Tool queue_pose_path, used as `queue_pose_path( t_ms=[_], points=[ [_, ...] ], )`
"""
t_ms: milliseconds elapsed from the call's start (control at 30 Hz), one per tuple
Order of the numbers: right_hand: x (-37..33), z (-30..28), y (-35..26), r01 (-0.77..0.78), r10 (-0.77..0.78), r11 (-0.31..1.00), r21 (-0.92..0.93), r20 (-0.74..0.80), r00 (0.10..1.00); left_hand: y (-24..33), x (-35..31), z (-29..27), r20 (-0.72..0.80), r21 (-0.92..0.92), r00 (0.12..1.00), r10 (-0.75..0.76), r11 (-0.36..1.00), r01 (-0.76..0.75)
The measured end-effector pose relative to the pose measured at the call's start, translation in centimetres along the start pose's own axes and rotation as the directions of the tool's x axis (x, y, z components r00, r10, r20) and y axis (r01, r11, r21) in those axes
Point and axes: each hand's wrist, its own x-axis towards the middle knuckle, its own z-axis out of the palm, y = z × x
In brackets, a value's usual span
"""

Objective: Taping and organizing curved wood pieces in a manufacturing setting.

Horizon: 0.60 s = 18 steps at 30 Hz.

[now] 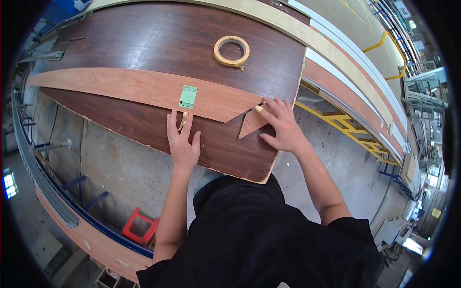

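A long reddish-brown wooden strip (pixel 144 91), cut at a slant on its right end, lies on the dark brown tabletop (pixel 158 43). A green label (pixel 188 97) is on the strip. Fingers apart, my left hand (pixel 182 144) rests at its near edge, below the label. A small curled bit of yellowish tape (pixel 183 121) shows between those fingers; whether it is stuck to one, I cannot tell. My right hand (pixel 284 126) spreads over a small pointed wooden piece (pixel 250 126) beside the slanted end. Another bit of tape (pixel 259 109) shows at a right fingertip.
A roll of yellow masking tape (pixel 230 62) lies beyond the strip. Long boards (pixel 336 43) run past the table's far right side, over a yellow metal frame (pixel 345 122). A red stool (pixel 139 226) stands on the floor at lower left, near a blue-railed rack (pixel 98 199).
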Motion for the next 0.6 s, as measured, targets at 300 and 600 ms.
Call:
queue_pose_path(
  t_ms=[300,600],
  points=[
    [-1.0,2.8,1.5,-0.117,0.145,0.977,0.178,-0.152,0.978,-0.1,-0.3,0.9,-0.114,-0.133,0.952,-0.283,0.954,0.267],
    [-0.7,2.3,-0.1,-0.172,0.181,0.982,0.083,-0.124,0.976,9.9,-3.0,3.3,0.187,-0.63,0.967,-0.173,0.734,0.253]
  ],
)
